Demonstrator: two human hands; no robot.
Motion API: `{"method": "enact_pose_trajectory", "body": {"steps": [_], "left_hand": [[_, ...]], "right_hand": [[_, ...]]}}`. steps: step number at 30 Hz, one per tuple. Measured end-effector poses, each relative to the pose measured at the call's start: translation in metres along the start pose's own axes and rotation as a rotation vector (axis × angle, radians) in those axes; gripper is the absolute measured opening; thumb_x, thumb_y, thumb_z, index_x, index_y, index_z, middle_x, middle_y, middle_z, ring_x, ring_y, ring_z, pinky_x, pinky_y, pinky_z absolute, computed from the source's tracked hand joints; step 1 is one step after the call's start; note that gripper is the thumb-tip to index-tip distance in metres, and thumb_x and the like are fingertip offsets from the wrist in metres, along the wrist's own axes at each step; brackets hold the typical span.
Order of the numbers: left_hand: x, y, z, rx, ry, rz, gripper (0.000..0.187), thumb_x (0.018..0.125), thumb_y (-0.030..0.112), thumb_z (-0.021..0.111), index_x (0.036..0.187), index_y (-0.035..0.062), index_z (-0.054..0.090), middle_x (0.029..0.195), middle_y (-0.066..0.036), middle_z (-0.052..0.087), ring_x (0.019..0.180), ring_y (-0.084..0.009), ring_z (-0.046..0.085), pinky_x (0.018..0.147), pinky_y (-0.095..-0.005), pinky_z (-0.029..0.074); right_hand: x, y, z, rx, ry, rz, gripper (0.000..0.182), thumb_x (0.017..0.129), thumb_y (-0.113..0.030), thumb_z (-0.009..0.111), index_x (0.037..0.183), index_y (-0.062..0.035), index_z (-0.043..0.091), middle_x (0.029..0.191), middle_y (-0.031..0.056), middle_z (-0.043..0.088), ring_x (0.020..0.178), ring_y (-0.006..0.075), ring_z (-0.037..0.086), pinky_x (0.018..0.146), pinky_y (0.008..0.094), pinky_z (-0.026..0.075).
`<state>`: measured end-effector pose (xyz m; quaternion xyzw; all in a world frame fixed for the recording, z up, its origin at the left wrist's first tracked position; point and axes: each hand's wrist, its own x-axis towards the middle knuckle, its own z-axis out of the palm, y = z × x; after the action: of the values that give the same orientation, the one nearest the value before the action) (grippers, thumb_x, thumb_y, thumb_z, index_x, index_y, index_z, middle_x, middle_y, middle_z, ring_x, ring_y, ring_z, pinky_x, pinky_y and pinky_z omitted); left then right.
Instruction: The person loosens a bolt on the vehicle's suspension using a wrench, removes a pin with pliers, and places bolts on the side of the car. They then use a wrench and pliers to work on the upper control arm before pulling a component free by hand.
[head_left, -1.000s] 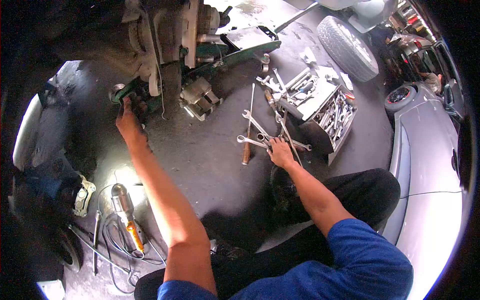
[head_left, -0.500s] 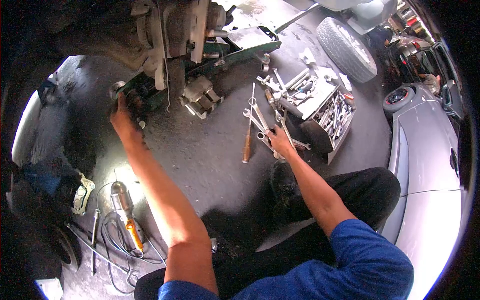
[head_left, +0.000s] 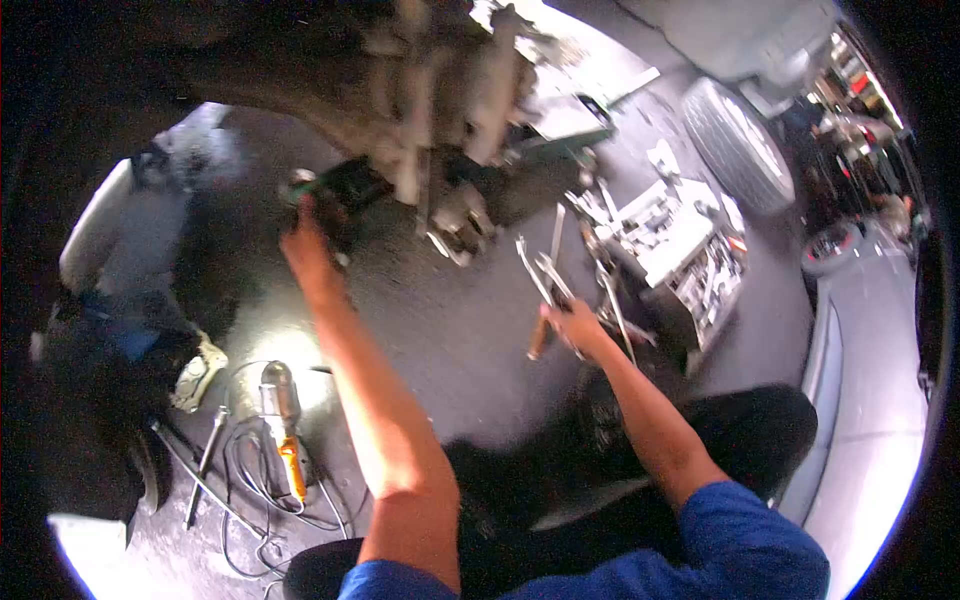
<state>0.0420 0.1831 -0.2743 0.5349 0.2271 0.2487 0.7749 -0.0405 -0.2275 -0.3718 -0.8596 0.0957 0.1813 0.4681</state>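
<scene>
Head view: everything sits farther right and lower than half a second ago, and blur has come in.
Wrenches (head_left: 531, 270): two now jut side by side from the fist; half a second earlier they were fanned out over the other tools.
Right hand (head_left: 577, 325): fingers closed round the shanks, pinching the wrenches, heads pointing up and left past the fingertips.
Screwdriver (head_left: 539, 338): its brown handle shows just left of the fist; whether they touch, I cannot tell.
Left hand (head_left: 310, 250): at the near end of a dark green bar (head_left: 352, 186), as before; blur and shade hide the fingers, so whether they clasp it I cannot tell.
Toolbox (head_left: 715, 290): beyond the right hand, apart from it, filled with metal tools.
Work lamp (head_left: 280, 400): lit, on the floor near the left forearm (head_left: 375, 400).
</scene>
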Motion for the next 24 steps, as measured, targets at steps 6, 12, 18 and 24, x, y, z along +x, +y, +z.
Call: {"method": "enact_pose_trajectory", "body": {"steps": [6,12,18,24], "left_hand": [[-0.005,0.066,-0.032,-0.242,0.203,0.117,0.039,0.092,0.031,0.064,0.111,-0.003,0.066,0.1,-0.01,0.068,0.086,-0.0201,0.062,0.077,-0.033,0.049],[-0.009,0.13,-0.088,-0.035,0.279,0.46,0.04,0.095,0.03,0.059,0.114,-0.0049,0.063,0.107,-0.012,0.067,0.09,-0.0225,0.062,0.084,-0.0356,0.049],[-0.035,0.172,-0.071,-0.263,0.042,0.295,0.046,0.097,0.036,0.055,0.118,-0.0049,0.061,0.109,-0.014,0.068,0.098,-0.0223,0.064,0.089,-0.0355,0.049],[-0.048,0.183,-0.061,-0.325,-0.168,0.263,0.054,0.099,0.045,0.05,0.12,-0.0038,0.06,0.111,-0.015,0.068,0.1,-0.0228,0.065,0.093,-0.0337,0.047]], "right_hand": [[-0.057,-0.14,0.018,-0.433,-0.885,0.03,0.044,0.088,-0.041,0.068,0.112,-0.0046,0.064,0.071,-0.0052,0.05,0.059,0.0055,0.045,0.05,0.0229,0.035],[-0.118,-0.281,0.077,0.565,-0.825,-0.135,0.029,0.099,-0.038,0.052,0.103,-0.0104,0.057,0.067,-0.0045,0.046,0.049,0.0045,0.042,0.041,0.0205,0.034],[-0.111,-0.395,0.114,1.21,-0.621,-0.322,0.03,0.1,-0.039,0.049,0.091,-0.0119,0.043,0.066,-0.0027,0.043,0.049,0.0071,0.037,0.043,0.0236,0.031],[-0.119,-0.454,0.155,1.269,-0.209,-0.396,0.019,0.102,-0.024,0.044,0.104,-0.0066,0.048,0.08,0.0019,0.052,0.06,0.0077,0.043,0.052,0.0218,0.037]]}}
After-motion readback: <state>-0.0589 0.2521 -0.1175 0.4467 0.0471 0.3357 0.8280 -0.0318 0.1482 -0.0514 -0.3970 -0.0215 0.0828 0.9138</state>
